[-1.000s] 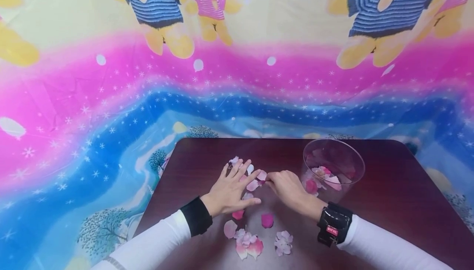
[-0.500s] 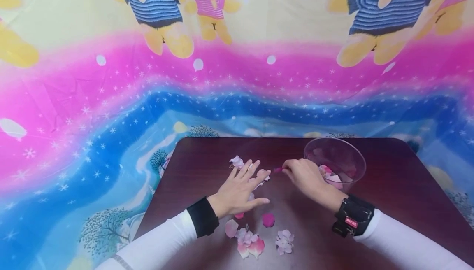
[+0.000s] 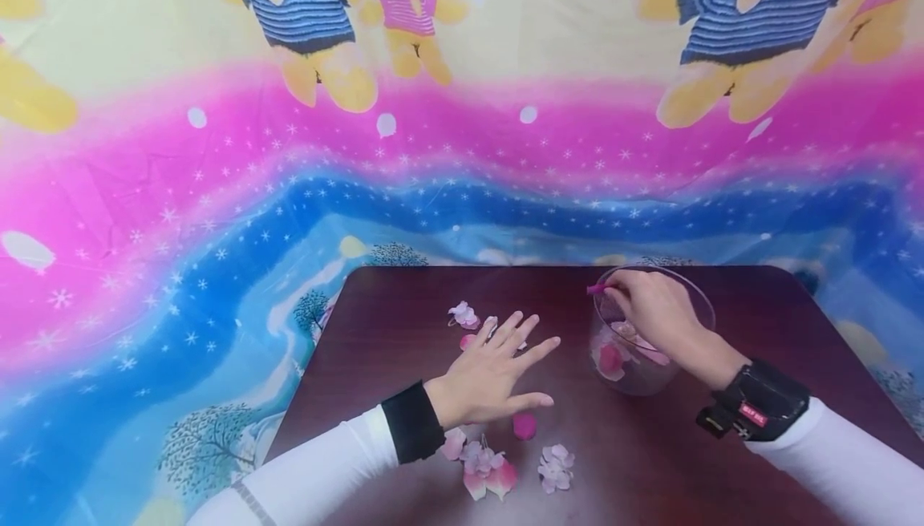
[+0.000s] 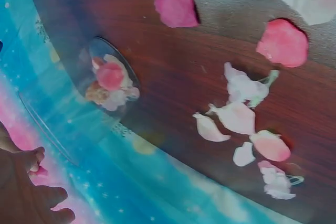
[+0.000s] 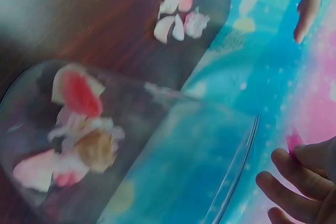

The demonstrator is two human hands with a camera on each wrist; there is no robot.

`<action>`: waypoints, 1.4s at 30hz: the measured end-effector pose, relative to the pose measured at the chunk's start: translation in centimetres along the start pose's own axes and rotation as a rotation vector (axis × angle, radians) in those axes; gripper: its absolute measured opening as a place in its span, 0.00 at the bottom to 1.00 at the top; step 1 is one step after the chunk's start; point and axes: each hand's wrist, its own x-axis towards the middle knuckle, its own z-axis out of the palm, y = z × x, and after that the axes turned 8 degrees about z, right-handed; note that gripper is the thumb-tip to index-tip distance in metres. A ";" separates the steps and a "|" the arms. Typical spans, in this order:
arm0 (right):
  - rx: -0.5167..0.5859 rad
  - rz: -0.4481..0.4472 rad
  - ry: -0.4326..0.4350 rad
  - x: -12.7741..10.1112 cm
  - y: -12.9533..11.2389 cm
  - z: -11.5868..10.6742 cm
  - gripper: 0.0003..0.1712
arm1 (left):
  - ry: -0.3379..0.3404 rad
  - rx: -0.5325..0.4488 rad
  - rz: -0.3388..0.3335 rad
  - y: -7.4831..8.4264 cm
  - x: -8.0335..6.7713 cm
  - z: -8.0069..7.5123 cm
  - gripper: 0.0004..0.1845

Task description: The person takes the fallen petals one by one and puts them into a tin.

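My right hand [image 3: 653, 301] pinches a magenta petal [image 3: 596, 289] between thumb and fingers, right at the rim of a clear cylindrical container [image 3: 635, 386]. In the right wrist view the petal [image 5: 294, 140] sits just beyond the container's rim [image 5: 247, 153]. Inside the container lie several pink and white petals [image 3: 610, 358], with a tan flower piece [image 5: 96, 150] among them. My left hand [image 3: 491, 374] is held out with fingers spread and straight, over the loose petals on the table, and holds nothing. It hides some of them in the head view.
On the dark wooden table [image 3: 758, 366] lie a magenta petal [image 3: 524, 426], pink-white petals [image 3: 491, 479], and a pale flower [image 3: 556, 468]. Another pale flower [image 3: 464, 315] and a coral petal [image 4: 283, 43] also lie there. A patterned cloth [image 3: 462, 133] hangs behind the table.
My right hand has picked up the magenta petal and carried it right and up to the container's rim. The left hand has shifted slightly right, its fingers still spread.
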 end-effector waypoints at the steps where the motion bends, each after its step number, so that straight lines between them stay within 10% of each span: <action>1: -0.006 0.007 -0.002 0.0 0.3 -0.2 0.07 | 0.001 0.004 0.005 0.1 0.1 -0.1 0.42; 15: -0.122 0.053 -0.144 -0.1 3.3 0.5 0.11 | 0.003 0.018 0.010 0.3 0.0 -0.1 0.42; 24: -0.199 0.044 -0.262 -0.3 3.1 0.7 0.34 | 0.005 0.030 0.013 0.0 -0.2 0.3 0.41; 42: -0.084 -0.069 -0.185 -2.6 -1.5 2.9 0.46 | 0.011 -0.034 -0.109 -2.4 -1.4 0.3 0.41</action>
